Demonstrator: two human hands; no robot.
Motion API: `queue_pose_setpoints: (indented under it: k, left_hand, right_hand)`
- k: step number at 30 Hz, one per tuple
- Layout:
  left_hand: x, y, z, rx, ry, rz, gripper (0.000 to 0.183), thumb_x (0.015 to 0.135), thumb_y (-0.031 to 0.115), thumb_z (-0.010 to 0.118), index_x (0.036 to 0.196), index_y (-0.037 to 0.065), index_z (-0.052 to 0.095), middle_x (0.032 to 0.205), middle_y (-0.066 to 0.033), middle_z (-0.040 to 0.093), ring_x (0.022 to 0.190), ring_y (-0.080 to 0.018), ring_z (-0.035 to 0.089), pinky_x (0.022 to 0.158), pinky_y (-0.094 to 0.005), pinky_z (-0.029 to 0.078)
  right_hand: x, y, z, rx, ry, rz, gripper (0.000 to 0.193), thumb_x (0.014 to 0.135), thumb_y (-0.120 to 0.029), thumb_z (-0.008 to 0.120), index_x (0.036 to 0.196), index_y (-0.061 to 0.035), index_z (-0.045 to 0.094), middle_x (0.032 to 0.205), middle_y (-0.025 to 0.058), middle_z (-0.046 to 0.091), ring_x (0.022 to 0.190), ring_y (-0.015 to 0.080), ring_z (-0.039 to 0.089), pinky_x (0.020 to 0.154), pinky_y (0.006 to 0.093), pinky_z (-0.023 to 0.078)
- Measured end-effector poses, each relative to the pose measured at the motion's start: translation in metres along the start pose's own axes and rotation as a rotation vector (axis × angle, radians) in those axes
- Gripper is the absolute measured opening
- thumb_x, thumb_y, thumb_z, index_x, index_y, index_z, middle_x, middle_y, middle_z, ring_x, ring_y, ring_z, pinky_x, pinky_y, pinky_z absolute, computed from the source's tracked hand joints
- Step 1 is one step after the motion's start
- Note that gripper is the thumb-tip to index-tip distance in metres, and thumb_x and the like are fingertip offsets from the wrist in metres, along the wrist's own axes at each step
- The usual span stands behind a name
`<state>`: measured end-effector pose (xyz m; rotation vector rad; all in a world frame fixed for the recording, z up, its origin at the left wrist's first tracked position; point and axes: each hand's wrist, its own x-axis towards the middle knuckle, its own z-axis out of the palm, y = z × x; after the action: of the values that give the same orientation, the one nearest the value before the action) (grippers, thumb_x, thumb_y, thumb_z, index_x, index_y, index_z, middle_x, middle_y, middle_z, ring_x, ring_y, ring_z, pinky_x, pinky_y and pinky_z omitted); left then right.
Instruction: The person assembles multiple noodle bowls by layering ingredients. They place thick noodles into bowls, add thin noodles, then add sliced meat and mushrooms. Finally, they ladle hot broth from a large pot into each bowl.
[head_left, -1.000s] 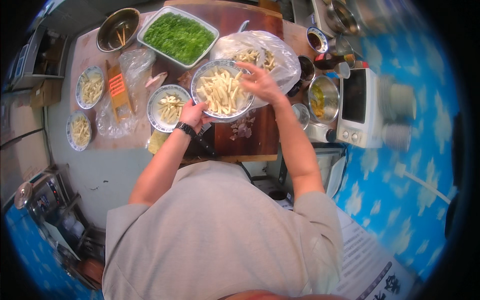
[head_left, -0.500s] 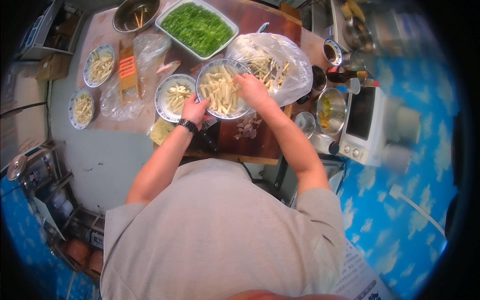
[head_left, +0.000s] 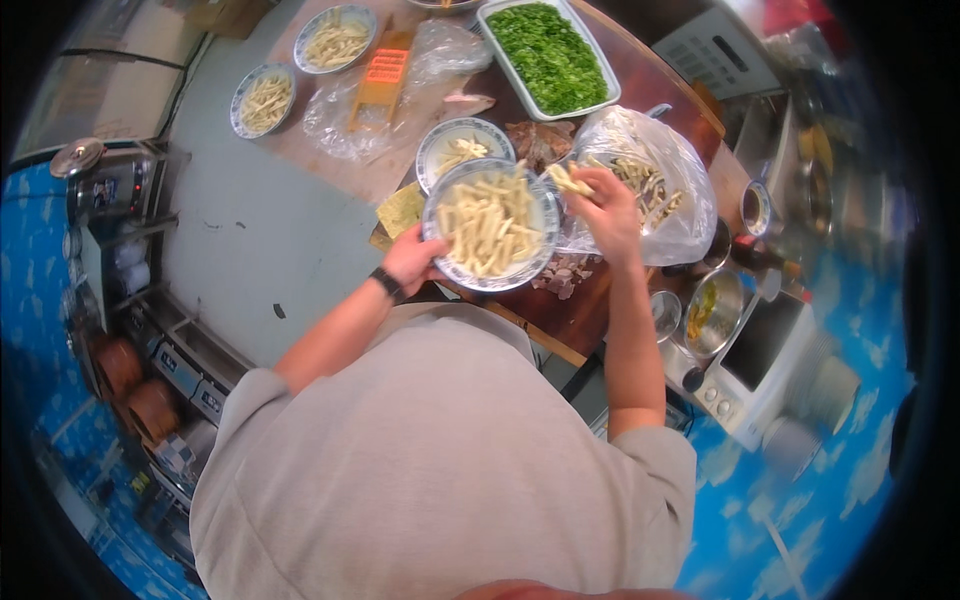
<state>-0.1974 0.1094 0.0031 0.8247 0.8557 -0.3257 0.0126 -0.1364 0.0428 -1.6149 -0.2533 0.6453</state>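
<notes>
My left hand (head_left: 413,262) grips the left rim of a blue-and-white bowl (head_left: 541,252), thumb over the edge. The bowl is filled with pale cut strips (head_left: 490,222) and tilts toward me. To its right, my right hand (head_left: 607,208) pinches a few pale strips (head_left: 567,180) in the air beside the rim. Just behind that hand, an open clear plastic bag (head_left: 692,165) holds more strips, some with dark edges. Partly covered by the held bowl, a second patterned bowl (head_left: 437,150) contains a smaller pile of strips.
Two more bowls of strips (head_left: 335,42) (head_left: 264,102) stand at the far left by a wooden slicer (head_left: 378,82) on crumpled plastic. A white tray (head_left: 597,105) of chopped greens lies at the back. A steel bowl (head_left: 716,316) and white appliance (head_left: 740,385) are at right.
The view has turned. My left hand has brought the bowl nearer to me, off the bowl behind it. My right hand has come up out of the bowl and now holds strips beside it.
</notes>
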Motion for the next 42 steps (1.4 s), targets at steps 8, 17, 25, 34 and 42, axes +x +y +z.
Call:
queue_pose_setpoints:
  k: [8,17,25,34,42]
  left_hand:
    - [-0.083,-0.002,-0.167,-0.076,0.339,0.126,0.050,0.088,-0.001,0.062,0.137,0.001,0.052,0.127,-0.0154,0.067,0.105,-0.0285,0.072,0.080,-0.0415,0.066]
    - [-0.043,0.060,-0.283,-0.163,0.255,0.112,0.050,0.088,0.000,0.062,0.137,-0.001,0.052,0.126,-0.0158,0.068,0.104,-0.0291,0.073,0.081,-0.0427,0.066]
    - [-0.039,0.103,-0.285,-0.205,0.271,0.080,0.045,0.090,-0.003,0.061,0.134,-0.002,0.052,0.120,-0.0165,0.069,0.096,-0.0278,0.075,0.072,-0.0394,0.068]
    - [-0.039,0.115,-0.286,-0.218,0.295,0.125,0.047,0.089,-0.005,0.059,0.135,0.000,0.053,0.119,-0.0169,0.069,0.097,-0.0298,0.075,0.075,-0.0430,0.068]
    - [-0.014,0.162,-0.325,-0.157,0.191,0.087,0.046,0.089,-0.003,0.061,0.135,-0.001,0.054,0.121,-0.0151,0.069,0.099,-0.0264,0.074,0.077,-0.0397,0.067]
  right_hand:
    - [0.103,0.082,0.140,-0.801,-0.193,-0.179,0.031,0.078,-0.010,0.077,0.108,-0.0104,0.068,0.115,0.0150,0.063,0.104,0.0376,0.065,0.091,0.0459,0.053]
    - [0.066,0.095,0.158,-0.944,0.023,-0.084,0.034,0.076,-0.017,0.080,0.104,-0.0076,0.065,0.113,0.0158,0.060,0.104,0.0388,0.063,0.086,0.0454,0.053]
    - [0.052,0.096,0.157,-1.108,0.047,-0.002,0.020,0.075,-0.008,0.080,0.091,-0.0046,0.069,0.090,0.0149,0.068,0.081,0.0327,0.066,0.075,0.0406,0.054]
    - [0.087,0.023,0.244,-0.742,-0.009,-0.283,0.012,0.087,0.003,0.072,0.097,-0.0027,0.069,0.090,0.0080,0.069,0.078,0.0187,0.067,0.074,0.0308,0.056]
    - [0.156,0.016,0.446,-0.685,-0.192,-0.256,0.043,0.088,-0.010,0.075,0.128,-0.0056,0.061,0.108,0.0178,0.070,0.091,0.0302,0.070,0.079,0.0387,0.056]
